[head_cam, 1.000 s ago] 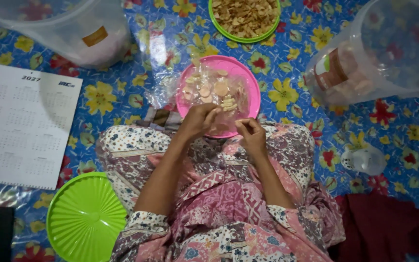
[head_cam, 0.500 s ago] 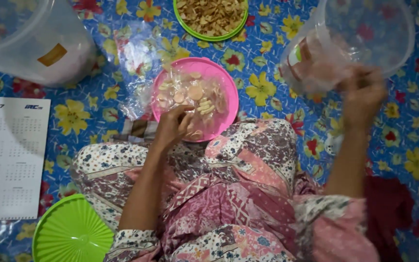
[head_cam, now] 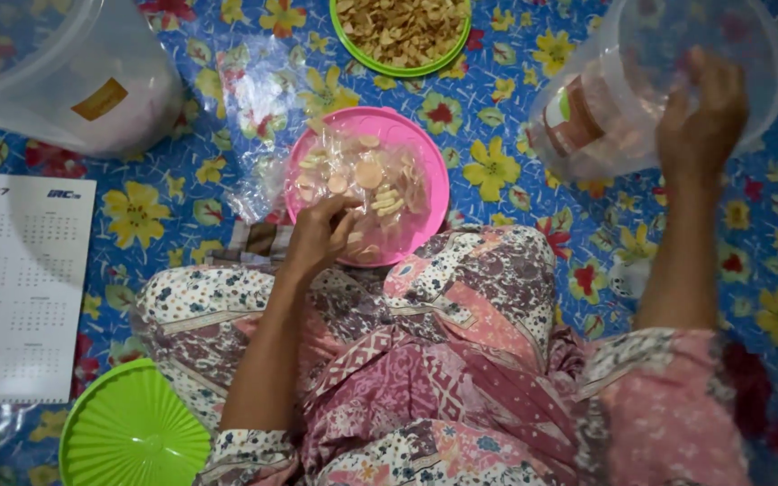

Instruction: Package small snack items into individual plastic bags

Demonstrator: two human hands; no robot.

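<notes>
Head view, itemised. Your left hand, centre of frame: fingers closed, pinching the near edge of a clear plastic bag of round crackers, which lies on a pink plate just above your knees. Your right hand, upper right: fingers spread and curled over the rim of a large clear tub lying on its side, with pinkish crackers inside it. Top centre: green plate of fried chips. Upper left: second clear tub. Left edge: white wall calendar. Lower left: green ribbed lid. All items rest on a blue floral floor mat.
</notes>
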